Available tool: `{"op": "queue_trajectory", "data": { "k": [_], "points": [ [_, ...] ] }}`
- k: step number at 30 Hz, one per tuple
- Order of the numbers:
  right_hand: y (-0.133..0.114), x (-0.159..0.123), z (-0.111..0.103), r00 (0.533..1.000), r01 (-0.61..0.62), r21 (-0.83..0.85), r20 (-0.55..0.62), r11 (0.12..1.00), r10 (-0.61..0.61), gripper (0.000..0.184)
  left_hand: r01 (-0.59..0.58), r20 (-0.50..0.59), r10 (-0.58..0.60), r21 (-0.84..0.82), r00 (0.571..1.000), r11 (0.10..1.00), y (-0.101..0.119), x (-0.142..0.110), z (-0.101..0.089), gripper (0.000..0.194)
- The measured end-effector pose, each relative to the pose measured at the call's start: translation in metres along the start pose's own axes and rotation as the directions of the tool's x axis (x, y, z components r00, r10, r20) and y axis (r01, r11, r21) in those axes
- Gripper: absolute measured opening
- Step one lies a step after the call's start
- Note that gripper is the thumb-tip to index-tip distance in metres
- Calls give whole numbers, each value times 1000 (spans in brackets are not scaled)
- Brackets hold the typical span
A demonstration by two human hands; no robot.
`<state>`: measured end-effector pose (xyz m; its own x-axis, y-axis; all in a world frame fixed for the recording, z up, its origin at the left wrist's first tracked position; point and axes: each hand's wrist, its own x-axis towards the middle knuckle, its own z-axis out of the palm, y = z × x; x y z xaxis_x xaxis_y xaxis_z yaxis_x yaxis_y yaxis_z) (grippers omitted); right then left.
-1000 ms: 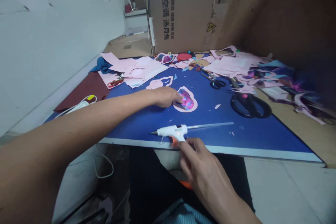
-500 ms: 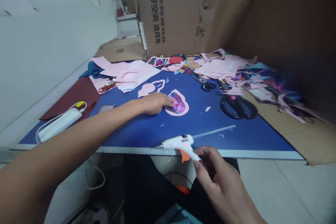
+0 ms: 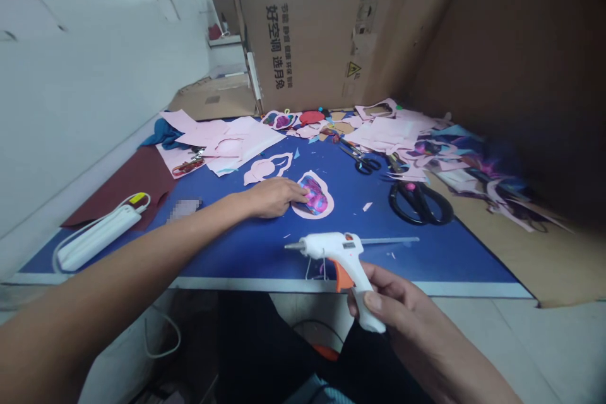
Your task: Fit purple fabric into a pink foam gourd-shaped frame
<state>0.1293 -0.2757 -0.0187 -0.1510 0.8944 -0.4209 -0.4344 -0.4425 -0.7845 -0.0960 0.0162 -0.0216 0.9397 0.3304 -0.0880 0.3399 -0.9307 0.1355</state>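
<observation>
My right hand [image 3: 392, 306] is closed round the handle of a white hot glue gun [image 3: 331, 246] with an orange trigger. Its metal nozzle points left, a clear glue stick juts from its back, and its wire stand hangs beneath. Across the table reaches my left hand [image 3: 274, 197], its fingers together and pressed on the left edge of a purple-and-blue patterned fabric piece [image 3: 316, 194]. That fabric lies on a pink rounded paper cut-out [image 3: 326, 209]; the fingertips partly cover both. Just beyond is a pink paper frame with an opening [image 3: 262, 170].
Black-handled scissors [image 3: 362, 161] and large black shears [image 3: 421, 203] lie right of centre. Pink paper scraps [image 3: 388, 132] are heaped at the back right. A white power strip [image 3: 101, 240] with its cord lies at left. Cardboard panels [image 3: 312, 25] stand behind and at right.
My right hand has raised the glue gun from the table's front edge and now wraps its handle more fully. The left hand stays on the fabric piece; the view has shifted slightly.
</observation>
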Motion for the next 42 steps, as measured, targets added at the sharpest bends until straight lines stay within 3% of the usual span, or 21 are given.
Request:
{"op": "queue_trajectory", "data": {
  "k": [3,7,11,14,19,25,34,42],
  "points": [
    [-16,6,6,999,-10,42,43,999,8,43,16,-4,-16,20,1000,1000,7,-1,-1,57],
    [-43,27,11,989,116,61,-101,991,-109,48,31,-44,-30,21,999,999,17,-4,-3,53],
    [-60,62,8,963,208,-41,-167,977,-212,47,61,-48,-62,-11,997,998,23,-6,-6,49],
    [-63,88,2,937,281,-145,-174,949,-304,45,88,-43,-89,-23,995,996,25,-6,-5,48],
    [-61,117,-9,928,267,-251,-192,931,-318,44,82,-52,-83,-8,995,997,23,-5,-2,45],
    [-64,141,-20,914,263,-283,-233,923,-332,30,109,-52,-113,-64,992,992,21,-6,2,47],
    [-76,135,-10,958,149,-73,-237,986,-163,10,124,-59,-131,-105,990,987,18,-6,5,43],
    [-65,114,2,998,59,41,-40,997,-57,24,134,-57,-140,-98,989,986,20,-4,4,46]
  ]
}}
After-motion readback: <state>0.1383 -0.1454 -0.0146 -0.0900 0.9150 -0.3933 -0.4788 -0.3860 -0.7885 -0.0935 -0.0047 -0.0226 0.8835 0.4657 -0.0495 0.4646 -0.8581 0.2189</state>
